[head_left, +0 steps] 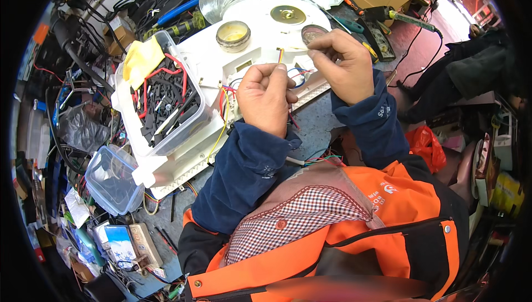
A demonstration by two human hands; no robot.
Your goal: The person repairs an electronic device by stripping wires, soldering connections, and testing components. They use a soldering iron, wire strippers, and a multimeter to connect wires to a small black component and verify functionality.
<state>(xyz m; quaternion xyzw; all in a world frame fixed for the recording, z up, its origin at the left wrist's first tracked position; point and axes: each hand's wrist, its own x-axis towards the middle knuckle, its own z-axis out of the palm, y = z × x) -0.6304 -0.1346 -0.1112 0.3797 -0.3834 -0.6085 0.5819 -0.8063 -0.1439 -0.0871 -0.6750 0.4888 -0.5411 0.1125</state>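
Left hand (267, 98) and right hand (344, 64) are pinching thin coloured wires (296, 73) over the white appliance housing (249, 52), centre-far. Wire ends are hiding behind fingers; exact grip pts hard to see. Clear parts tub (166, 94) is sitting left.

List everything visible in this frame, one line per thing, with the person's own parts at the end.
white appliance panel: one, white, bench centre, under both hands
thin wires: several, red, blue and yellow, between the hands
round tin: one, yellowish paste, on the panel
clear tub: one, holding black and red parts, left of the hands
yellow cloth: one, on that tub
empty clear box: one, bluish, lower left
left hand: closed around wires
right hand: pinching a wire end
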